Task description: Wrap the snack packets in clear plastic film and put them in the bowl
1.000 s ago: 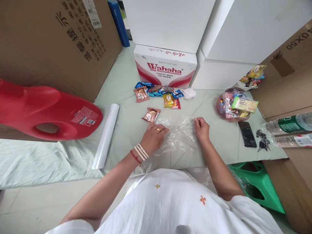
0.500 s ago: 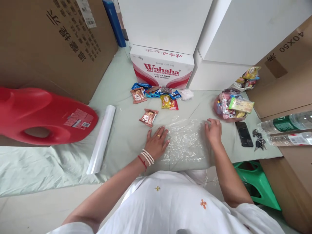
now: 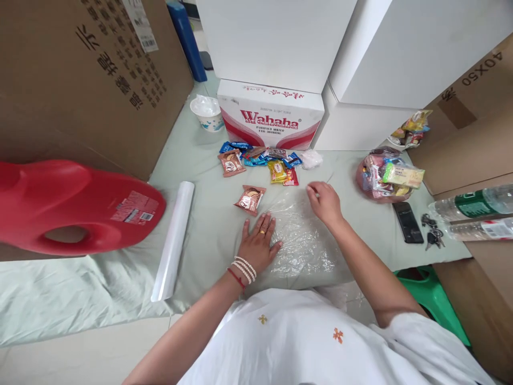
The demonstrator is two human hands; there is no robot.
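Observation:
A clear plastic sheet (image 3: 304, 235) lies spread on the pale green cloth in front of me. My left hand (image 3: 259, 241) rests flat on its left edge, fingers spread. My right hand (image 3: 325, 202) hovers over the sheet's far edge with the fingers curled loosely; nothing shows in them. A brown snack packet (image 3: 250, 199) lies just beyond my left hand. Further back, several small snack packets (image 3: 268, 160) are scattered in front of a Wahaha box (image 3: 271, 115).
A roll of clear film (image 3: 173, 239) lies at the left beside a red jug (image 3: 72, 206). A paper cup (image 3: 207, 113) stands at the back. At the right are a bag of snacks (image 3: 387, 176), a phone (image 3: 407, 222), keys (image 3: 432, 235) and bottles (image 3: 476, 206). Cardboard boxes surround the cloth.
My left hand went from gripping the sheet to lying flat on it. My right hand swept out to the right edge, then came back toward the far middle.

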